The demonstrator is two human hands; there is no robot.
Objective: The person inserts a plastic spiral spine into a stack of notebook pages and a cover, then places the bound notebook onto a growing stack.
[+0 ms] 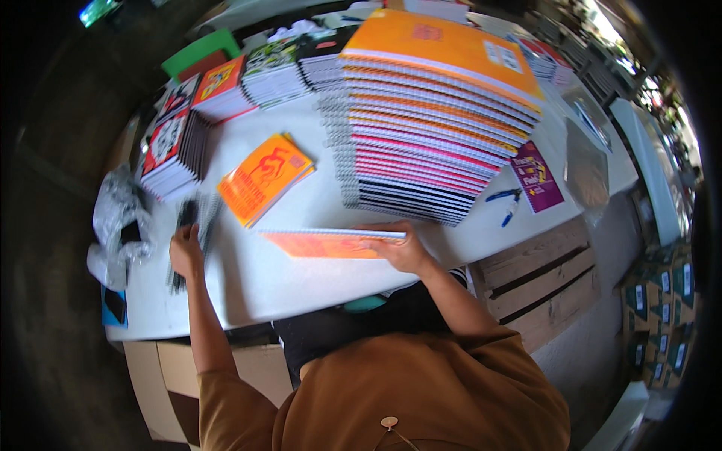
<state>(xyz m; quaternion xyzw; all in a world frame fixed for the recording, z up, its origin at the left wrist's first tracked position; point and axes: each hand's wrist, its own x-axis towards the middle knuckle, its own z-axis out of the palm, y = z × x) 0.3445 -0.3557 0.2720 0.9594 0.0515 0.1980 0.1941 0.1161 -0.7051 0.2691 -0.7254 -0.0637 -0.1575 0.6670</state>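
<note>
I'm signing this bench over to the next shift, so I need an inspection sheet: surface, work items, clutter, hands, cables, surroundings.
Surface: white table, crowded toward its far side
Work items: orange book, in hand; black coils; orange pile; tall stack of bound books
Clutter: plastic bag at left; pliers beside a purple book at right
Hands: right hand grips the orange book; left hand at the coils, grip unclear
Cables: nothing seen
Surroundings: pallet and stacked boxes at right

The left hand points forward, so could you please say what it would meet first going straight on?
The left hand would likely meet the dark coils first, perhaps already touching them; depth is unclear.
</note>
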